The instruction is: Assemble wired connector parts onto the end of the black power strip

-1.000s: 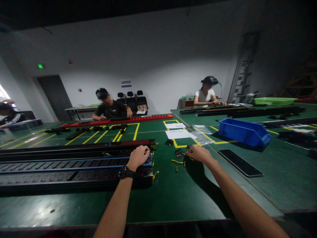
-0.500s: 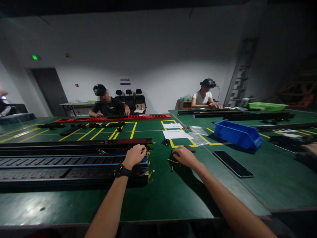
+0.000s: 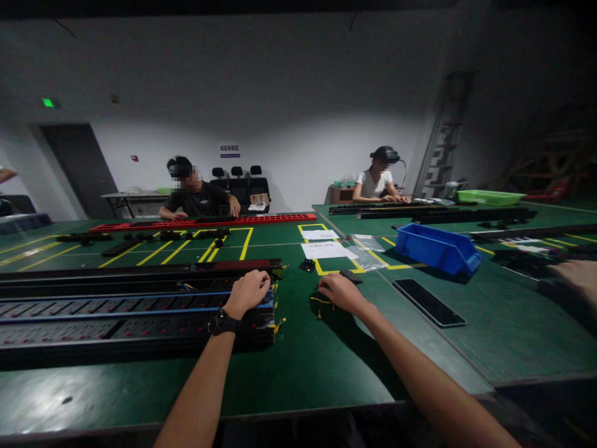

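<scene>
My left hand (image 3: 249, 291), with a black watch at the wrist, rests on the right end of the long black socket strips (image 3: 153, 328). Its fingers are curled over the end beside yellow wires (image 3: 278, 324); what they hold, if anything, is hidden. To the right, my right hand (image 3: 339, 291) is closed, fingertips low on the green table (image 3: 289, 386). A thin yellow wire (image 3: 320, 300) shows beside the fingertips, and a small screw-like piece (image 3: 319, 315) stands just below. Behind that hand lies a dark flat block (image 3: 351, 276).
A blue bin (image 3: 436, 249) and a dark phone-like slab (image 3: 428, 302) are to the right. Paper sheets (image 3: 326, 250) and plastic bags (image 3: 368, 255) lie ahead. Two people work across the table; another person's hand (image 3: 576, 274) is at the right edge.
The whole view has shifted slightly, so most things appear a little further left. My hands keep nearly the same places on the strips and the table.
</scene>
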The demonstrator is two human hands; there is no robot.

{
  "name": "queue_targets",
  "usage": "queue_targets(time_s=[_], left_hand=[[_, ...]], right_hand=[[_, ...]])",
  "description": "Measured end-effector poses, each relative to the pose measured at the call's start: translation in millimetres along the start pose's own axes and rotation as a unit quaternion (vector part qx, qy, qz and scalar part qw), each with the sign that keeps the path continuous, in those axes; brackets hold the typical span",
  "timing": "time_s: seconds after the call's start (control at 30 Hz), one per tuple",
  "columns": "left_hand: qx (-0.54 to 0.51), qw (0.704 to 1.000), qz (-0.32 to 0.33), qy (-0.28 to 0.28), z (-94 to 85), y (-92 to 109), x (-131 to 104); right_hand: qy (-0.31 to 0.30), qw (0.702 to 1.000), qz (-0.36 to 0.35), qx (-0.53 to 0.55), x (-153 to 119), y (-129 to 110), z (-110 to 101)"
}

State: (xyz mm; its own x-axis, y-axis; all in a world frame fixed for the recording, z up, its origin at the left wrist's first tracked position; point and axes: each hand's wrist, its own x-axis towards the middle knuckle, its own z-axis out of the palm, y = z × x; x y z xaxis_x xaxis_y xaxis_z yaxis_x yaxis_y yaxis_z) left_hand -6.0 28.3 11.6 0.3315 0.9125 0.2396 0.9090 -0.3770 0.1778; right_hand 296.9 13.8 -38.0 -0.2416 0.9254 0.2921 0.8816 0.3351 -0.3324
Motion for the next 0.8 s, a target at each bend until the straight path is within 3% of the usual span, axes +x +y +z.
queue_targets(time_s=[0.3,0.5,0.63,0.8], left_hand=[[0.001,1.0,0.001,-0.005,0.3,0,0],[-0.007,1.0,0.0,-0.004,2.2,-2,1],[-0.008,1.0,-0.002,-0.001,1.7,-2,1],[-0.018,1.0,0.008,0.016,-9.3,5,-1]], right_hand=[[0.002,1.0,-0.013,0.012,3,0,9],[0.035,0.997,-0.033,0.065,2,-2,13],[0.056,0.985,-0.034,0.162,4,-15,14],[0.033,0.941,-0.059,0.331,2,-47,25]])
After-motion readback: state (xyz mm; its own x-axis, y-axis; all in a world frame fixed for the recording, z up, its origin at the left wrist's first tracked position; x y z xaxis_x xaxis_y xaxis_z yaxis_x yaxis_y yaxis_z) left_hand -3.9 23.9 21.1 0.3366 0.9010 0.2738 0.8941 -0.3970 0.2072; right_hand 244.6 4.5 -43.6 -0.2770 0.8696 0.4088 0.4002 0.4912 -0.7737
